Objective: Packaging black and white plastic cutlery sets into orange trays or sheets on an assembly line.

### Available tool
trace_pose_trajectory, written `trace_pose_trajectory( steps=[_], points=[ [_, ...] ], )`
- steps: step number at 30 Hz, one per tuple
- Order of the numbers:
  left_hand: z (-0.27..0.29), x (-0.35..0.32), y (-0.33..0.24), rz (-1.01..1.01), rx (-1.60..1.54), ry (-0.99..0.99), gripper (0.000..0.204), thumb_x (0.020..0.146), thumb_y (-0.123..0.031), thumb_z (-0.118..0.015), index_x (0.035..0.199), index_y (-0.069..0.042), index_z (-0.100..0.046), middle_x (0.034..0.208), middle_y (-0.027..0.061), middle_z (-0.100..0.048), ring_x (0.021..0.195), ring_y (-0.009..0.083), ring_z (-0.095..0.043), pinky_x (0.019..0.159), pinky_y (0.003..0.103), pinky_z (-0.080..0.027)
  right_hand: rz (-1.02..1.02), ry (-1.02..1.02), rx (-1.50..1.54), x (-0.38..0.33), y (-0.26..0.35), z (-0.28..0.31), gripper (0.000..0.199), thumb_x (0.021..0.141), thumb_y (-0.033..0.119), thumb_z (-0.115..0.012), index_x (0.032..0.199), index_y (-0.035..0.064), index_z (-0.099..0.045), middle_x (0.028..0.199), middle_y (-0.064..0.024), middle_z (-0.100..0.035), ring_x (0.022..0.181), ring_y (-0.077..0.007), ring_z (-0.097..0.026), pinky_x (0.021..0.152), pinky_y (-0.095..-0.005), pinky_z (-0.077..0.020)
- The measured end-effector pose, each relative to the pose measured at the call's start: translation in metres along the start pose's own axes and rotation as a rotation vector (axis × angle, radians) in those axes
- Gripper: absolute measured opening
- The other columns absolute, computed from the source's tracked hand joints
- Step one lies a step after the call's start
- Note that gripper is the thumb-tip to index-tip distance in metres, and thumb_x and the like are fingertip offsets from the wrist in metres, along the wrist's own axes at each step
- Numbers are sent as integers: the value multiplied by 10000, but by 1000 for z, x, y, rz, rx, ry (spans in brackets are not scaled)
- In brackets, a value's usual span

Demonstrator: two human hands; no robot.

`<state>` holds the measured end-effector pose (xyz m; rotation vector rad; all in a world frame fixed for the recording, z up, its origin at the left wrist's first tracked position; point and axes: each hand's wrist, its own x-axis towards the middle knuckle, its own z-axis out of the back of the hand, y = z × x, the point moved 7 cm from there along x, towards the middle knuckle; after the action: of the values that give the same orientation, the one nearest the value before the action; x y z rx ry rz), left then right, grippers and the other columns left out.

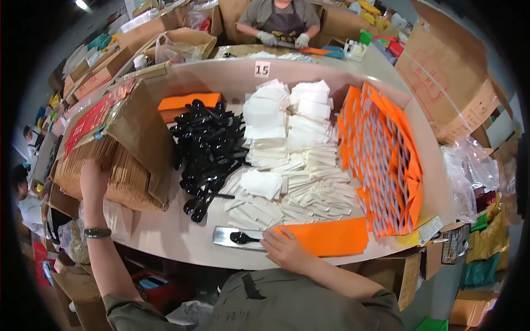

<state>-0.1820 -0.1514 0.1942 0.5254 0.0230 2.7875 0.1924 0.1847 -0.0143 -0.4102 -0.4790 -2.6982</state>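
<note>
My left hand point(95, 170) reaches over thin wooden sticks, likely chopsticks point(130, 179), packed in a tilted cardboard box point(143, 129) at the left; its fingers are blurred against them. At the front edge, my right hand point(284, 249) grips the left end of a flat orange paper sleeve point(334, 236). A metal plate point(222, 236) sticks out left of that hand, bearing a black spoon point(241, 237) whose handle runs toward my fingers. Beyond lie a heap of black spoons point(207, 140), white napkins point(265, 118) and narrow white paper packets point(317, 193).
Overlapping orange sleeves point(381, 160) stand along the right side, and more orange sleeves point(190, 101) lie at the back left. A raised rim point(215, 74) borders the curved table. Across from me, a gloved co-worker point(281, 25) handles something orange. Open cartons point(447, 83) crowd the sides.
</note>
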Motion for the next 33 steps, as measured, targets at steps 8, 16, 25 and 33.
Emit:
trace_pose_trajectory(
  steps=[8,16,25,33],
  points=[
    [25,10,-27,-29,145,-126,230,899,-184,-551,1020,-34,-675,952,230,-672,916,421,-645,764,483,-513,-99,-4,166,3,-11,26,387,816,171,-743,1179,68,-657,1379,-227,-527,1285,-386,-508,1046,-492,-421],
    [14,-118,54,486,-527,-370,337,1045,-255,-489,1096,37,-649,831,68,-635,705,130,-533,656,271,-444,-128,-5,207,-4,-16,29,386,842,184,-736,1215,114,-666,1414,-268,-471,1303,-428,-471,1056,-498,-416],
    [-115,-227,-175,27,-986,489,82,958,-26,-583,1004,10,-640,814,49,-577,770,132,-530,715,256,-435,-173,176,123,-5,-19,31,428,875,192,-691,1298,229,-636,1461,-319,-399,1373,-461,-397,1113,-576,-333],
    [-112,-232,-268,-99,-1073,589,261,845,-126,-757,1039,6,-642,980,131,-608,878,228,-637,796,339,-522,-55,96,132,6,-10,24,471,856,224,-711,1314,177,-611,1431,-306,-435,1327,-446,-440,1081,-531,-377]
  ],
)
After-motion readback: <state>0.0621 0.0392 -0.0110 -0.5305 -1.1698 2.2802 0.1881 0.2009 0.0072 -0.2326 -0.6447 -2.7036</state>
